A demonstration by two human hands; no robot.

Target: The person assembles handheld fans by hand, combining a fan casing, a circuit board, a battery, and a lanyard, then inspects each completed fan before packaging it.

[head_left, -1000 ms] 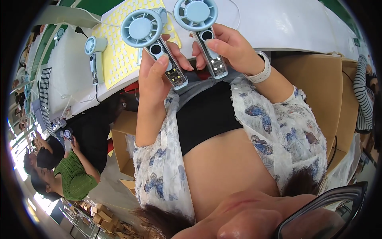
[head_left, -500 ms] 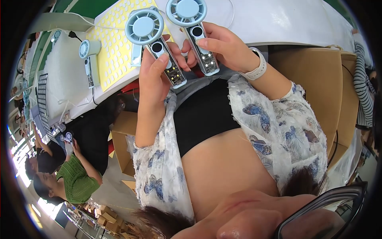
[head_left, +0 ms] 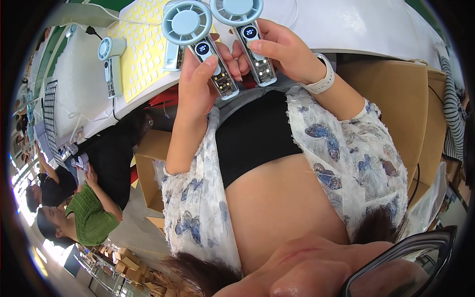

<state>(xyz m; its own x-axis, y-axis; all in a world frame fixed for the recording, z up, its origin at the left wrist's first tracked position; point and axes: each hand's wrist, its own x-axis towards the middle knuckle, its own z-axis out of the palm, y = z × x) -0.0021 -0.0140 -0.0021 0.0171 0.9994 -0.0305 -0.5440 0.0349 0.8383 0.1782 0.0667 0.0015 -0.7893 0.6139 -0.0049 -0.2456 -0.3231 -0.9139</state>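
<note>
Left fan (head_left: 186, 22) and right fan (head_left: 237, 5) have both drifted slightly rightward, and their round screens (head_left: 203, 48), dark in the earlier frame, now glow. Left hand (head_left: 194, 79) is wrapped around one handle, thumb on its front below the screen; right hand (head_left: 292, 54) grips the other handle in much the same way. Both fans are held side by side by the near edge of the tabletop (head_left: 356, 29), heads pointing away from the person. For a steady hold, the thumbs are best kept low, leaving each screen uncovered, with fingertips clear of the spoked rings.

The heads look like smooth, pale blue plastic, with spokes around a solid disc. The handles are long, straight and see-through, with small lights and circuitry showing inside. Toward the tabletop's left, a flat yellow sheet (head_left: 141, 74) carries rows of white ovals; a third fan (head_left: 113, 47) is just beside it. Stiff brown cardboard forms the box (head_left: 386, 94) below the near edge.
</note>
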